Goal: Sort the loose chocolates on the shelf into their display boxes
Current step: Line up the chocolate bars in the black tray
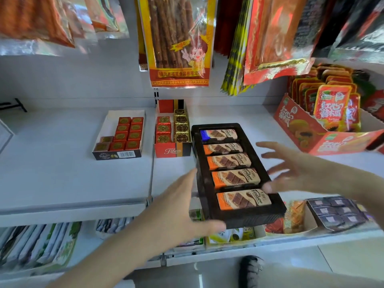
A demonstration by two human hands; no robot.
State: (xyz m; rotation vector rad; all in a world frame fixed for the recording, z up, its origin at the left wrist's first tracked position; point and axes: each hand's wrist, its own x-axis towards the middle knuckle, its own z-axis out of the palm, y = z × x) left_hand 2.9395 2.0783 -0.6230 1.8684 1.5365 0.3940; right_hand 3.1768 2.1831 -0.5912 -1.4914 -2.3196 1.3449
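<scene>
A long black display box (247, 217) lies on the white shelf (62, 175), its front end jutting past the shelf edge. It holds several chocolate bars (234, 178), orange ones and a blue one at the back. My left hand (176, 208) is open, fingers straight along the box's left side, thumb under its front corner. My right hand (291, 173) is open with spread fingers at the box's right side, blurred. A white box (108, 126) holds red square chocolates. A red and black box (172, 150) holds red and gold squares.
A red carton of snack packets (311, 129) stands at the right of the shelf. Snack bags (178, 42) hang above. The lower shelf carries packets and a box of dark squares (336, 213). A dark shoe (249, 269) shows on the floor.
</scene>
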